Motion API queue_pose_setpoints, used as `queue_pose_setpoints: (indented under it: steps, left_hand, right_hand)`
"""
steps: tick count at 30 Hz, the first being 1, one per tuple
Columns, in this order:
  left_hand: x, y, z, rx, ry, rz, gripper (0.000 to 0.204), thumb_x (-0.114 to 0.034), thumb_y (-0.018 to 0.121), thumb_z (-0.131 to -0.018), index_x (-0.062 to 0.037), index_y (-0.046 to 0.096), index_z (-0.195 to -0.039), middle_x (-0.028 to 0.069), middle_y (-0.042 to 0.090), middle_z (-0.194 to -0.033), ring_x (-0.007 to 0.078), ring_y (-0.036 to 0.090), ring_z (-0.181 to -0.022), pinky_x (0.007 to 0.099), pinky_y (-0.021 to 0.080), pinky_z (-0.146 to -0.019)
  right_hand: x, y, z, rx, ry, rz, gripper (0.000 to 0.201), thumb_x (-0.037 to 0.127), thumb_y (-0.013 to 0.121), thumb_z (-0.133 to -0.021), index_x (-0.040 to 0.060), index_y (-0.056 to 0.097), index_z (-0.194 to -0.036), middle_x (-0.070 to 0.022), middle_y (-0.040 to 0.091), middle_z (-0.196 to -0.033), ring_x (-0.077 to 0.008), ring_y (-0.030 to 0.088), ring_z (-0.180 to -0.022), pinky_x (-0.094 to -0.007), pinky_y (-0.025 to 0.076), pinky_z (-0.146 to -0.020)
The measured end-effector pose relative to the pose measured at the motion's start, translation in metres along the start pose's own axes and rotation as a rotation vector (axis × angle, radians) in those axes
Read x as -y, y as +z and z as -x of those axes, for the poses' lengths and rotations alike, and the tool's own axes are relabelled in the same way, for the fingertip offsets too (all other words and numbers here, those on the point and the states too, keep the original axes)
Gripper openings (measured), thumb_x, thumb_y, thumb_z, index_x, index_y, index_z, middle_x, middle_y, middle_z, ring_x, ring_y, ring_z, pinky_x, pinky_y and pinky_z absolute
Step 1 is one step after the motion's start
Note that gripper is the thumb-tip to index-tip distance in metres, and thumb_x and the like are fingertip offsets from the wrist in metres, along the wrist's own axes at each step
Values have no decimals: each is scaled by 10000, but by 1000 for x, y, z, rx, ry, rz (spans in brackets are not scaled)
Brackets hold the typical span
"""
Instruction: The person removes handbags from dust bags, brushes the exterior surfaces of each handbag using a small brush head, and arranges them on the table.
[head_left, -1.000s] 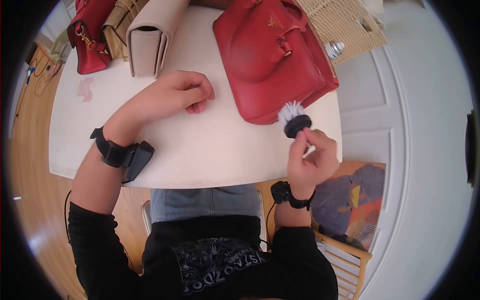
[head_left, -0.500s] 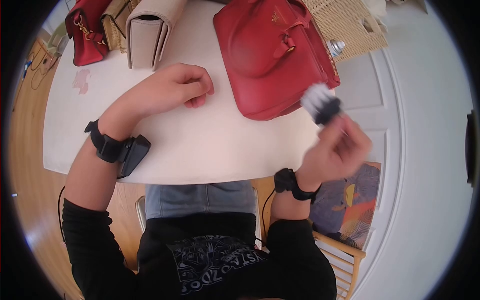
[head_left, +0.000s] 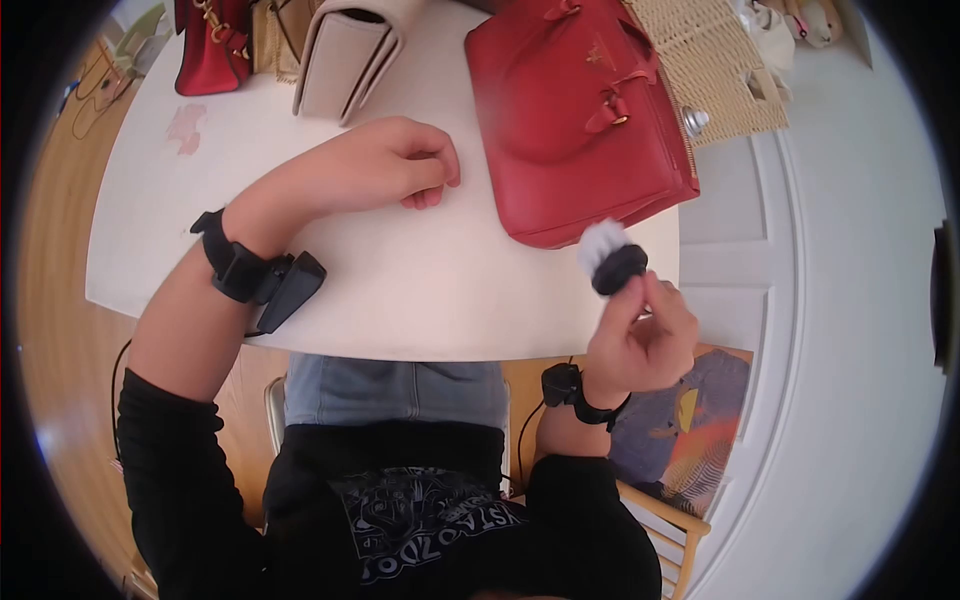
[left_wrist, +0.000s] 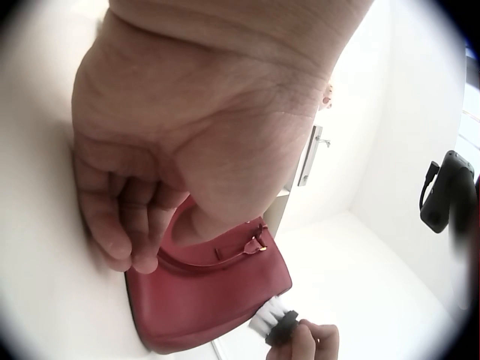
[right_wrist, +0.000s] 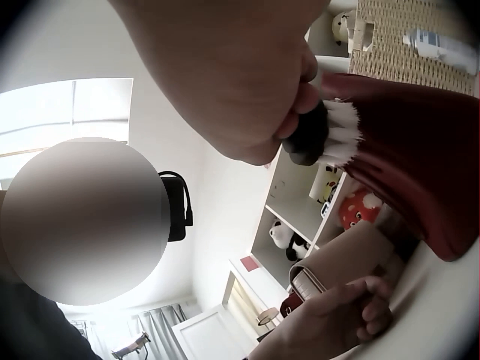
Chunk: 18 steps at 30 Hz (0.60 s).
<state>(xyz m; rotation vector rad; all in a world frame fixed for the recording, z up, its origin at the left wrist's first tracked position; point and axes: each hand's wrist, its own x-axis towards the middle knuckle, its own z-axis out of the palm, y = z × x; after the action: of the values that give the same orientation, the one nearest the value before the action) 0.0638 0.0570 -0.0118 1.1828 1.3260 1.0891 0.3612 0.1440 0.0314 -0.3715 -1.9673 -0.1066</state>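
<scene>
My right hand (head_left: 645, 335) pinches a small round brush (head_left: 620, 268) by its black base, thumb and fingertips together. The white bristles point up and left toward the lower corner of a red handbag (head_left: 560, 190). From the left wrist, the brush (left_wrist: 282, 328) overlaps the bag's edge; the right wrist view has the bristles right against the outline of the dark red leather (right_wrist: 420, 150). Holding nothing, my left hand (head_left: 395, 165) rests on the white table (head_left: 420, 290) left of the handbag, its fingers loosely curled.
At the table's far left stand a beige bag (head_left: 345, 70), a tan chain bag (head_left: 278, 40) and another red bag (head_left: 212, 60). Behind the handbag are a woven basket (head_left: 720, 80) and a spray can (head_left: 694, 122). A wooden chair (head_left: 660, 510) stands at lower right.
The right hand with the brush swung out to the right, then came back left and down near the handbag's corner. The left hand stays resting; the head view has shifted slightly.
</scene>
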Motion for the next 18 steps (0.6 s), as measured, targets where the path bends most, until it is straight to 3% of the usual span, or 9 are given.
queue_pose_setpoints:
  steps: [1, 2, 4, 6, 8, 11, 12, 15, 18]
  left_hand:
    - [1, 0, -1, 20, 9, -22, 223, -170, 557, -1078, 2, 694, -1039, 4, 646, -844, 99, 608, -809, 274, 525, -781]
    - [2, 3, -2, 49, 17, -44, 224, -168, 555, -1077, 4, 694, -1039, 5, 647, -844, 97, 607, -809, 274, 525, -780]
    - [2, 6, -2, 44, 11, -44, 221, -165, 555, -1075, 5, 692, -1038, 4, 645, -843, 97, 606, -806, 274, 525, -779]
    - [2, 2, -1, 5, 12, -53, 219, -162, 555, -1073, 6, 690, -1037, 4, 644, -841, 96, 604, -803, 274, 525, -778]
    - [5, 1, -1, 6, 54, -35, 247, -176, 588, -1014, 24, 730, -1034, 57, 703, -853, 142, 656, -792, 293, 564, -794]
    - [8, 3, -3, -5, 37, -57, 248, -180, 590, -1007, 23, 731, -1021, 60, 706, -849, 146, 660, -787, 301, 559, -782]
    - [7, 4, -3, -1, 37, -56, 248, -180, 590, -1007, 23, 731, -1021, 60, 706, -849, 146, 660, -787, 301, 559, -782]
    - [6, 0, -4, 19, 32, -66, 218, -171, 564, -1059, 3, 695, -1054, 7, 648, -839, 100, 615, -811, 275, 530, -779]
    - [12, 2, -5, 34, 61, -69, 218, -172, 569, -1052, 4, 697, -1056, 11, 652, -842, 104, 620, -809, 277, 535, -783]
  right_hand:
    - [3, 10, 4, -169, 124, -182, 199, -117, 771, -834, 33, 672, -919, -48, 567, -650, -167, 528, -500, -283, 413, -475]
    - [5, 10, 5, -159, 131, -174, 199, -117, 771, -834, 33, 672, -919, -48, 567, -650, -167, 528, -500, -283, 413, -475]
    - [10, 10, 3, 164, 133, 58, 200, -111, 785, -820, 44, 672, -876, -66, 555, -661, -208, 538, -502, -310, 419, -476]
    - [12, 13, 5, 443, 67, 29, 203, -94, 803, -805, 55, 675, -857, -87, 566, -658, -256, 568, -529, -357, 438, -493]
    - [22, 9, -3, 366, 36, 21, 199, -100, 807, -813, 36, 681, -884, -89, 575, -666, -238, 569, -542, -349, 436, -498]
    - [10, 14, -10, -99, 10, -60, 203, -125, 801, -827, 5, 685, -932, -102, 596, -707, -209, 538, -556, -328, 425, -506]
    - [9, 9, -18, 57, 1, 84, 212, -126, 803, -819, 22, 678, -906, -94, 609, -718, -212, 540, -551, -339, 429, -500]
    - [17, 14, -15, 410, -23, 103, 232, -98, 812, -807, 57, 641, -823, -83, 580, -689, -248, 547, -533, -363, 438, -486]
    - [16, 21, -1, 411, -57, 41, 227, -95, 811, -807, 59, 644, -816, -81, 555, -674, -256, 548, -531, -367, 435, -487]
